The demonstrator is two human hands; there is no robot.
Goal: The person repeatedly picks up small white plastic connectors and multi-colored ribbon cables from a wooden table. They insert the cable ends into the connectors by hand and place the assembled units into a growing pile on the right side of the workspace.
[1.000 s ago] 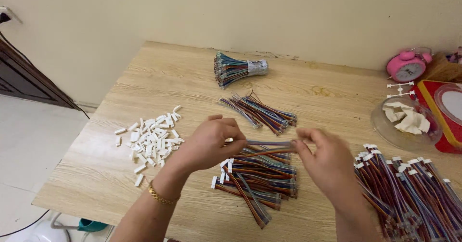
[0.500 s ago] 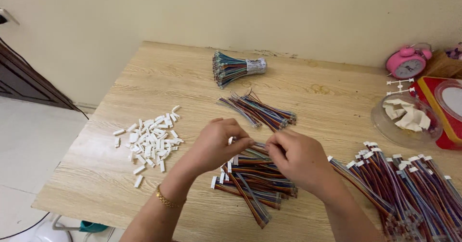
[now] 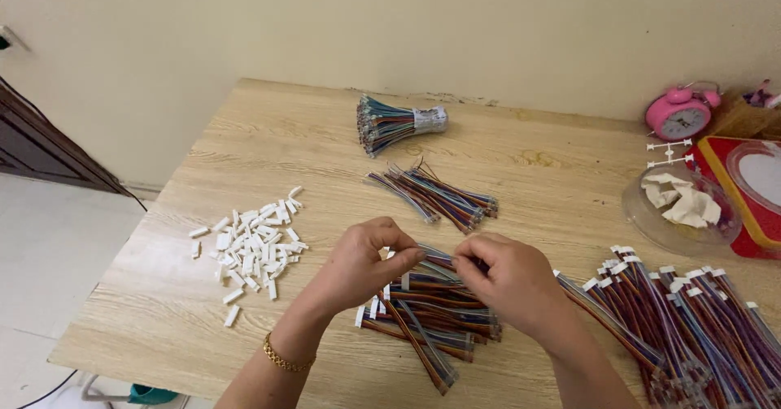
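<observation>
Wire strip (image 3: 435,256) lies level, left-right, pinched between left hand (image 3: 364,264) and right hand (image 3: 504,277).

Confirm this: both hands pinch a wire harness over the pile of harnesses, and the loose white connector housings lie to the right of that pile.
Not quite. The head view shows the white connector housings to the left of the pile. The left hand and right hand do pinch a wire harness over it.

A light wooden table (image 3: 244,144) carries white connectors (image 3: 248,246), multicoloured wire bundles (image 3: 431,323), a pink alarm clock (image 3: 679,116) and a clear bowl (image 3: 643,214).
</observation>
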